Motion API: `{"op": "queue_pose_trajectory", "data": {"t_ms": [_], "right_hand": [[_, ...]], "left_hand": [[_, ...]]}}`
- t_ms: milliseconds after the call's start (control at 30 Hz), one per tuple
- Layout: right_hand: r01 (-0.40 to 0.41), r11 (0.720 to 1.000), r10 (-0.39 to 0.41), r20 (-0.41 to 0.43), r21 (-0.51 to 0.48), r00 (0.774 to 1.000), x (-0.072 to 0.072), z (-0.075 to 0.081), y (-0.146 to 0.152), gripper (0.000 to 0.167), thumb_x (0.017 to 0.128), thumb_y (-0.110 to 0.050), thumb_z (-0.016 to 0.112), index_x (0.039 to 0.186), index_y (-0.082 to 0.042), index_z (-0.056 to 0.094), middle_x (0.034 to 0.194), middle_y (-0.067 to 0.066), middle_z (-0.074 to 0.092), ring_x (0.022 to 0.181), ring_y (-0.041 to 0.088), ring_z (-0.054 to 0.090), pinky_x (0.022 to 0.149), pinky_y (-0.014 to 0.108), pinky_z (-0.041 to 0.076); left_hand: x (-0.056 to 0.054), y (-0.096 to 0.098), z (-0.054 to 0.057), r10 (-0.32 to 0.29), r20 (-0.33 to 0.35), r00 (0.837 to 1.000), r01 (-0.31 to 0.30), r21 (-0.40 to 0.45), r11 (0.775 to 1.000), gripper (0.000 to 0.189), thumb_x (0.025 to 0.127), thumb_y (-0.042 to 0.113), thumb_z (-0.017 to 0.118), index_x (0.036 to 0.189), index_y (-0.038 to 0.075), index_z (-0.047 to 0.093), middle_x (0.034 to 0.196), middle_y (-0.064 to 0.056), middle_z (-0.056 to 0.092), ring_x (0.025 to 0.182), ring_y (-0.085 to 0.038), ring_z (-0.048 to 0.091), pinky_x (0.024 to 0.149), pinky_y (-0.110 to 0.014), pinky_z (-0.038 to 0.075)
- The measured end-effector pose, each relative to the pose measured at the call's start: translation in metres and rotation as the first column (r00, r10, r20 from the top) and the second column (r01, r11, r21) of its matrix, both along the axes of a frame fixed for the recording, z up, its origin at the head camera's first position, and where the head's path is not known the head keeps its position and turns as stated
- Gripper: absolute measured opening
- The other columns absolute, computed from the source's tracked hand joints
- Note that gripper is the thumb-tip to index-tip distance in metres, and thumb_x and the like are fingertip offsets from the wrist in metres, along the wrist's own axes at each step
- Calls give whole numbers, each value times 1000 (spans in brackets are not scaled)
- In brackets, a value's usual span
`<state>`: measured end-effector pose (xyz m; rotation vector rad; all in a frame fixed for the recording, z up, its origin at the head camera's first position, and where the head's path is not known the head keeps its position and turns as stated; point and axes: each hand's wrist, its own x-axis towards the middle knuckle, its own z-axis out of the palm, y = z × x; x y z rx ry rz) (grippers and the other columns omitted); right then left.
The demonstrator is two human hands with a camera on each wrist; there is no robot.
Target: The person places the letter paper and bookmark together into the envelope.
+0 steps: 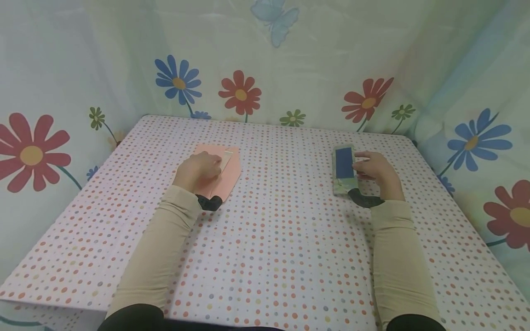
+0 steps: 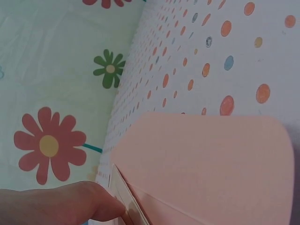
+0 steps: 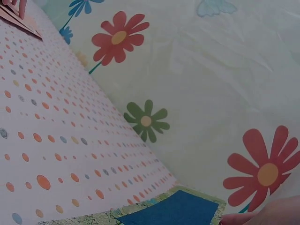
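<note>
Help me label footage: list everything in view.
Tablecloth: 1, white, dotted, below
Plain card: 1, pink, left
Slip: 1, cream, over plain card
Patterned card: 1, green and blue, right
Backdrop: count unclear, pale green, back and sides
Flower prints: several, multicoloured, backdrop
Butterfly print: 1, pale blue, backdrop
Wrist pieces: 2, black, wrists
Bands: 2, black, sleeves' ends
Sleeves: 2, beige, forearms
Left hand: 1, bare, on slip
Right hand: 1, bare, at patterned card

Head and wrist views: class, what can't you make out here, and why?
Head view: part of the flat pink cut-cornered paper sheet is covered by the left hand.
Left wrist view: the sheet's lower part is cut off by the picture's bottom edge.
Right wrist view: most of the right hand falls outside the picture's lower right corner.
</note>
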<state>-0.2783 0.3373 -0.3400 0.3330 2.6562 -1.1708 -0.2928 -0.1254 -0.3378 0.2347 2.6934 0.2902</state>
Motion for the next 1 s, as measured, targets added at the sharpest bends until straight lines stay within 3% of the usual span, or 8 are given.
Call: {"op": "queue_pose_trajectory", "data": {"t_ms": [267, 467, 700, 833, 1000], "right_hand": [[4, 1000, -4, -19, -9, 1000, -3, -3, -3, 60, 98, -15, 48, 150, -3, 23, 141, 29, 40, 114, 30, 50, 85, 30, 53], [27, 999, -27, -9, -29, 1000, -6, -4, -8, 60, 97, -16, 49, 150, -4, 24, 142, 28, 41, 115, 29, 50, 93, 36, 50], [24, 999, -25, -19, -24, 1000, -10, -6, -14, 60, 97, -16, 50, 150, -5, 25, 139, 28, 45, 93, 13, 57, 71, 19, 52], [1, 999, -2, -26, -47, 1000, -9, -5, -17, 60, 98, -16, 50, 151, -5, 24, 140, 27, 44, 95, 10, 55, 72, 17, 52], [25, 997, -28, -41, -74, 999, -9, -6, -23, 60, 97, -15, 52, 150, -5, 25, 139, 26, 46, 90, 8, 56, 73, 18, 53]], "left_hand": [[1, 1, 1, 1, 16, 1000, 0, -22, 1000, 55, 98, 27, 36, 151, 21, 26, 158, -15, 19, 145, -34, 20, 115, -52, 24], [0, 1, 1, 35, 36, 999, -35, -1, 999, 55, 97, 28, 38, 151, 24, 27, 158, -14, 20, 144, -34, 24, 114, -52, 27], [1, 1, 3, 26, 36, 999, -26, -7, 1000, 55, 98, 31, 38, 151, 23, 26, 158, -15, 18, 144, -36, 20, 114, -55, 25], [2, 0, 3, 50, 38, 998, -50, 1, 999, 56, 97, 32, 40, 151, 25, 27, 159, -15, 16, 144, -40, 18, 112, -58, 25], [2, 0, 3, 45, 29, 999, -45, -6, 999, 55, 97, 32, 39, 151, 25, 27, 159, -15, 16, 144, -41, 17, 112, -59, 26]]}}
